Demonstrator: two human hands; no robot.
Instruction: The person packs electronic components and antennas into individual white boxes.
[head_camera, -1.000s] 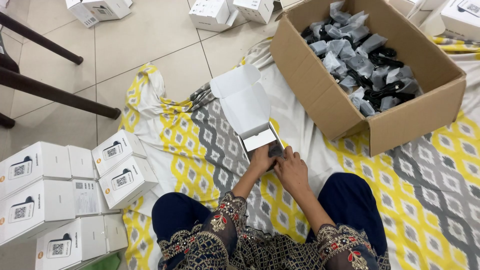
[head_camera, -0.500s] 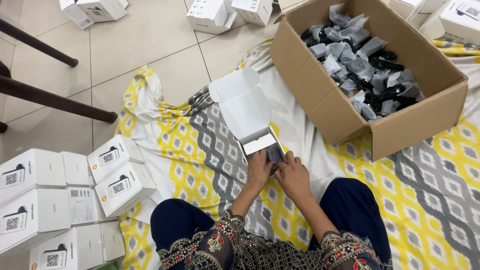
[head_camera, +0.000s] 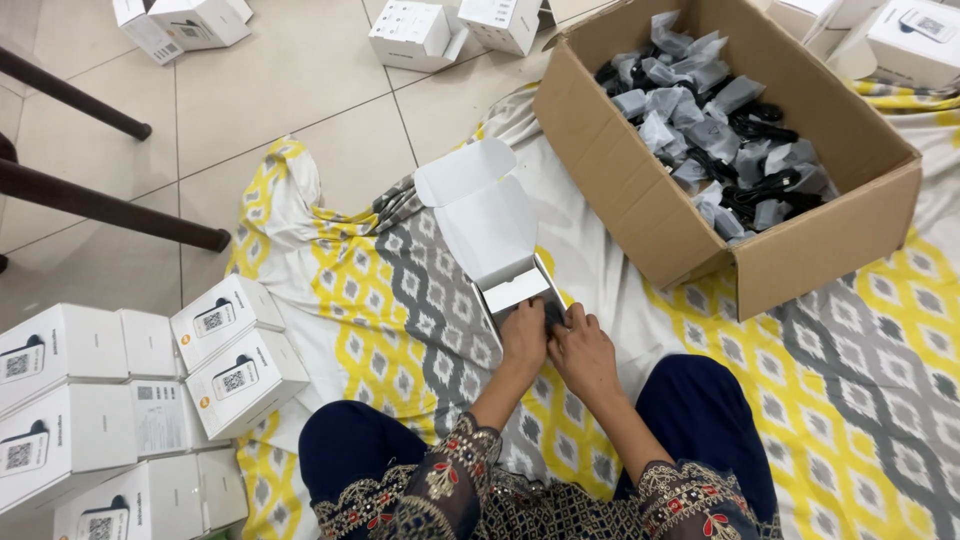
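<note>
A small white carton (head_camera: 500, 235) lies open on the patterned sheet (head_camera: 400, 330), its lid flap folded back toward the tiles. Both my hands are at its near end. My left hand (head_camera: 524, 335) presses into the open mouth, fingers curled over a dark item inside. My right hand (head_camera: 583, 352) sits beside it, fingertips on the same dark item at the carton's edge. The item itself is mostly hidden by my fingers.
A large cardboard box (head_camera: 800, 250) of bagged black cables (head_camera: 715, 120) stands at the right. Stacked white product boxes (head_camera: 120, 400) are at my left, more white boxes (head_camera: 420, 30) on the tiles ahead. Dark furniture legs (head_camera: 100, 200) cross the left floor.
My hands have stayed together at the carton's near end; the view has shifted slightly, and the fingers have pushed a little deeper into the opening.
</note>
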